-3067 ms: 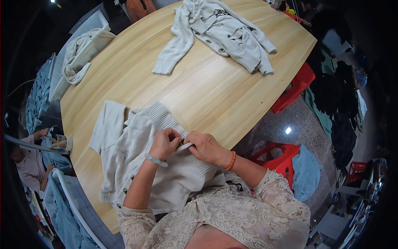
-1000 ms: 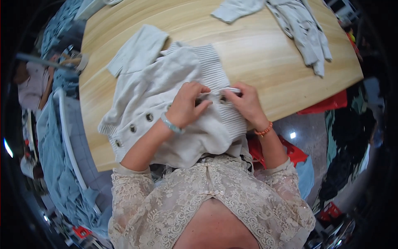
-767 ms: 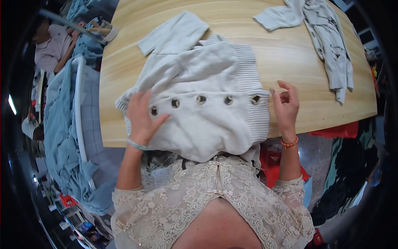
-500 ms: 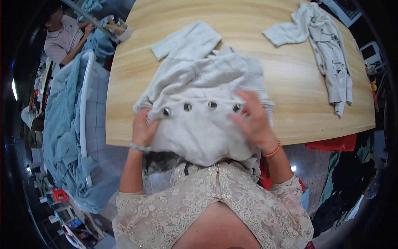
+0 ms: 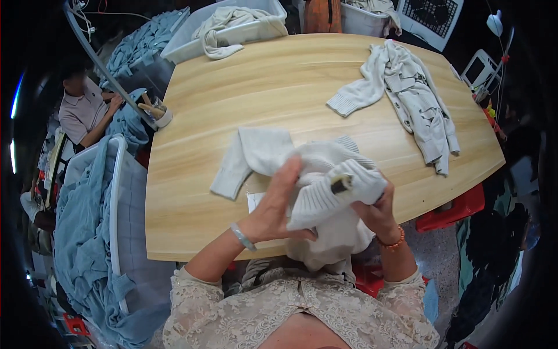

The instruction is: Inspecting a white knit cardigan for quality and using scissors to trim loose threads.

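A white knitted cardigan (image 5: 325, 212) is bunched up between my hands at the table's near edge. A folded ribbed band with a dark button faces up. My left hand (image 5: 273, 206) grips the left side of the bundle, fingers on the far side and thumb below. My right hand (image 5: 379, 210) is closed round the right end of the ribbed band, its fingertips partly hidden by the knit. One sleeve (image 5: 232, 166) lies bent on the table to the left. A small white tag or slip (image 5: 254, 200) shows beside my left hand.
Another buttoned white cardigan (image 5: 412, 99) lies on the wooden table (image 5: 192, 227) at the far right. Bins of blue garments (image 5: 119, 192) and white garments (image 5: 224, 26) stand left and behind. A cup of tools (image 5: 164, 118), a co-worker (image 5: 87, 113) and a red stool (image 5: 453, 212) are nearby.
The cardigan, spread out with its row of buttons showing, is now gathered and lifted into a bundle. Both hands have shifted; the right has taken hold. The view has tilted up, showing more beyond the table.
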`<state>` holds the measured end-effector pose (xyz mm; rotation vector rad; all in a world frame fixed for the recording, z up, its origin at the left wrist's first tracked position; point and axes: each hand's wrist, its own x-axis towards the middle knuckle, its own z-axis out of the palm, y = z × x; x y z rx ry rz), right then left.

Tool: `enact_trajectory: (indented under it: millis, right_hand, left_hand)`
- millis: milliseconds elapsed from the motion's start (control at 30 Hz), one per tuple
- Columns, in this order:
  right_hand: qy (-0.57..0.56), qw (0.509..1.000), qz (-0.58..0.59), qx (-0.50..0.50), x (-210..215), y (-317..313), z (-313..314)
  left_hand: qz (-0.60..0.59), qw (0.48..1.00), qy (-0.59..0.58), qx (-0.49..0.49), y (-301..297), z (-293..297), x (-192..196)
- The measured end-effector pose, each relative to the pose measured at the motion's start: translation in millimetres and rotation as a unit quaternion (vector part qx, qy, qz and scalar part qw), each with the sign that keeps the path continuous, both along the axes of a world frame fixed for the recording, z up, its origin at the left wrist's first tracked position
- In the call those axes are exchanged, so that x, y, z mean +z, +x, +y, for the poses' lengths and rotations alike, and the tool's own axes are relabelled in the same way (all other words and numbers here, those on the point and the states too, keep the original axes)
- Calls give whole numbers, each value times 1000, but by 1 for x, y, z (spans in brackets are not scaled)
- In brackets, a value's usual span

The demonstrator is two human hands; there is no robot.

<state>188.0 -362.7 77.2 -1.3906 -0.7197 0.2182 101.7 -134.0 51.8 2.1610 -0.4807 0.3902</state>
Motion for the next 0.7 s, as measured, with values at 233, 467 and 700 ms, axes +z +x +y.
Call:
enact_trajectory:
  millis: [233,467,700]
  right_hand:
    - [91,993,81,0,44,11,-28]
    - [-111,984,137,-3,8,49,-58]
    - [14,972,233,-10,-19,49,-47]
  left_hand:
    - [-239,968,76,-24,57,-108,-21]
    - [373,812,-363,-266,47,-110,-43]
    - [360,798,-381,-297,40,-109,-87]
